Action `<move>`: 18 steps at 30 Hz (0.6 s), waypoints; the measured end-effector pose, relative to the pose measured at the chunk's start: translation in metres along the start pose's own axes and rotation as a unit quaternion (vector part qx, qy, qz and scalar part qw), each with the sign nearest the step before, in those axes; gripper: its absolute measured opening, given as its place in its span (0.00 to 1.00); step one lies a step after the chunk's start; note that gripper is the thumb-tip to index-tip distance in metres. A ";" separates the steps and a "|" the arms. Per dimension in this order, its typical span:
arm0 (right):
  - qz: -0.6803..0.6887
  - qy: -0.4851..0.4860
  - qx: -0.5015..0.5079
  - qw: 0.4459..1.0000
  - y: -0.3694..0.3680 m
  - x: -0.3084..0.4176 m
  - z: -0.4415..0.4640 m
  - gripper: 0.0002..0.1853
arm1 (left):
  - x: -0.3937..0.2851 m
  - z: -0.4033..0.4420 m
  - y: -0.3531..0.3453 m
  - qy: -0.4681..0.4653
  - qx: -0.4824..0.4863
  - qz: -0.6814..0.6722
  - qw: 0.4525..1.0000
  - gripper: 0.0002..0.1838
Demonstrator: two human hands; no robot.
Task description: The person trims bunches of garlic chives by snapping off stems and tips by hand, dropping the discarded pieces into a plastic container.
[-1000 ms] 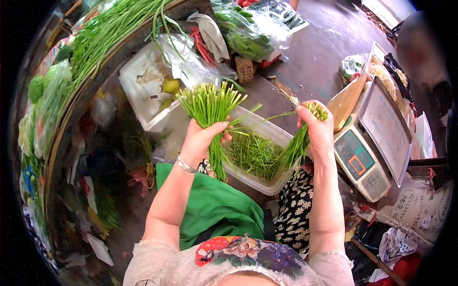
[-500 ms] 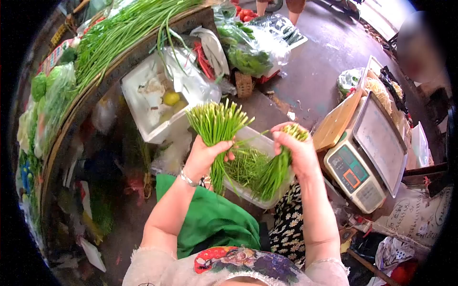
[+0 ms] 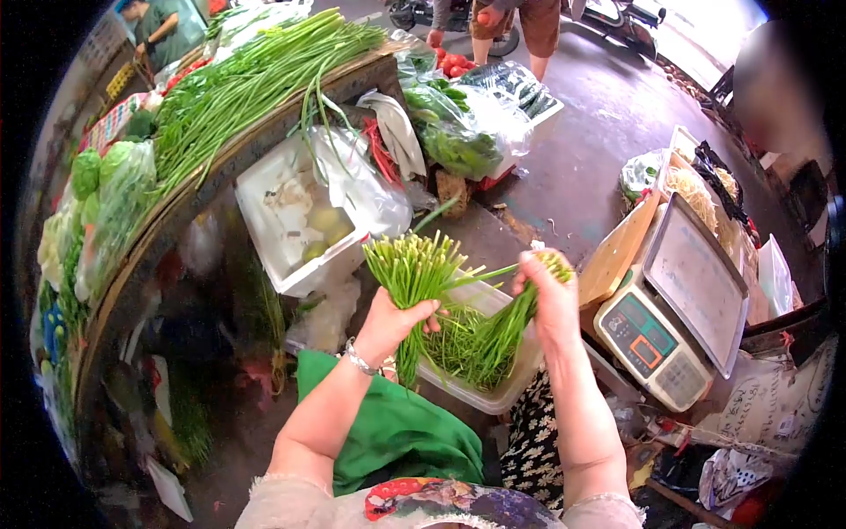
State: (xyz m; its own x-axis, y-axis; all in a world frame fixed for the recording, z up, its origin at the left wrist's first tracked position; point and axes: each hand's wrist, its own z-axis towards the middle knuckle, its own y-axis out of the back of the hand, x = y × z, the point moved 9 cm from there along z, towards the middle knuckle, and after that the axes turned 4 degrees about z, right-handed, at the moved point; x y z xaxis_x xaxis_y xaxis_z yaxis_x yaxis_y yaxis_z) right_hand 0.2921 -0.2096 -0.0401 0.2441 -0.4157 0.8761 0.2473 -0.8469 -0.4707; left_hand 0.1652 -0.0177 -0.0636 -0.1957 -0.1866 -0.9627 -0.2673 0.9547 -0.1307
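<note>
My left hand (image 3: 398,324) is closed round a thick bunch of garlic chives (image 3: 412,269), its pale cut ends pointing up and away from me. My right hand (image 3: 552,304) grips a second, smaller bunch of chives (image 3: 509,324), whose green tips hang downward. A few stalks (image 3: 485,275) stretch between the left bunch and the right hand's fingers. Below both hands stands a whitish plastic tub (image 3: 518,384) with more cut greens (image 3: 458,354) lying in it. A green cloth (image 3: 379,423) covers my lap on the left.
To the right is a digital scale (image 3: 648,339) beside a wooden board (image 3: 617,256). A white foam box (image 3: 291,280) with yellowish fruit stands ahead on the left, under a stall (image 3: 238,145) piled with long greens. Farther off, a person's hand (image 3: 490,16) holds something red near tomatoes (image 3: 454,63).
The view has tilted up, showing more of the people behind. Stalks now stretch straighter between my two hands. Both hands keep their bunches.
</note>
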 end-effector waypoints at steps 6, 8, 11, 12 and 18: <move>0.133 0.070 -0.167 0.974 0.057 0.044 0.002 0.10 | -0.005 0.005 0.045 -0.030 -0.146 -0.076 0.986 0.13; 0.088 0.119 -0.141 0.979 0.058 0.048 0.005 0.10 | -0.007 0.006 0.049 -0.041 -0.157 -0.092 0.982 0.14; 0.011 0.059 -0.051 0.997 0.035 0.029 0.005 0.11 | -0.008 0.004 0.037 -0.011 -0.122 -0.101 0.987 0.15; 0.005 0.008 -0.031 0.999 0.024 0.017 0.004 0.10 | -0.007 0.003 0.033 -0.006 -0.121 -0.101 0.987 0.15; 0.032 -0.114 0.051 0.992 -0.016 -0.037 0.002 0.14 | -0.008 0.004 0.018 -0.032 -0.080 -0.099 0.991 0.15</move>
State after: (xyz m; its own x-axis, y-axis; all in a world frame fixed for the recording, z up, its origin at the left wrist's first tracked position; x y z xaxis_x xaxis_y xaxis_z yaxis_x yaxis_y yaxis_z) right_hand 0.2806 -0.1801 -0.0646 0.4650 -0.3710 0.8038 0.3160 -0.7786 -0.5422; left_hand 0.1658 0.0017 -0.0596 -0.0658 -0.3473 -0.9354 -0.4418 0.8507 -0.2848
